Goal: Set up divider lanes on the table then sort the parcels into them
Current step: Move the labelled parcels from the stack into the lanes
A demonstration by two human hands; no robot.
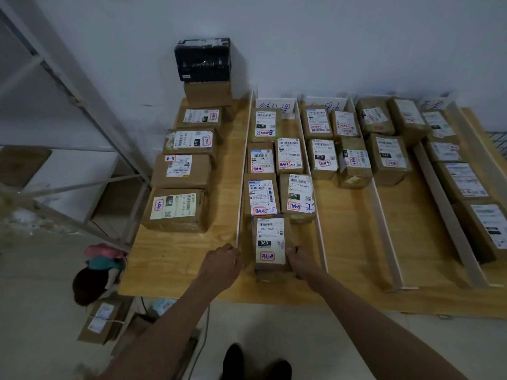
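- Unsorted stack, far left of counter [175, 259]: a column of cardboard parcels [181, 171] runs away from the person toward the wall, topped at the far end by a black box [202, 59] on a plain carton. All lie outside the lanes, left of the first white divider [244, 171].
- Left hand [220, 266]: at the near end of that first divider, fingers curled against the left side of the parcel marked 060 [270, 244]. Grip looks like a side hold, but the fingertips are hidden behind the box edge, so how firmly it holds is uncertain.
- Parcel 060: sits at the near end of the first lane, directly ahead of both hands and between them. Its long axis runs along the lane, label up, red stamp nearest the person. Just beyond it lie two parcels side by side; it appears close to or touching them.
- Right hand [297, 260]: fingers wrapped on the parcel's right near corner. Both hands roughly equally near; neither has the advantage.
- Judgement: the parcel is being seated in line; any coming push goes straight forward, along the lane.
- Lanes to the right: second divider [318, 229], then further lanes already holding parcels [386, 160], near ends bare.
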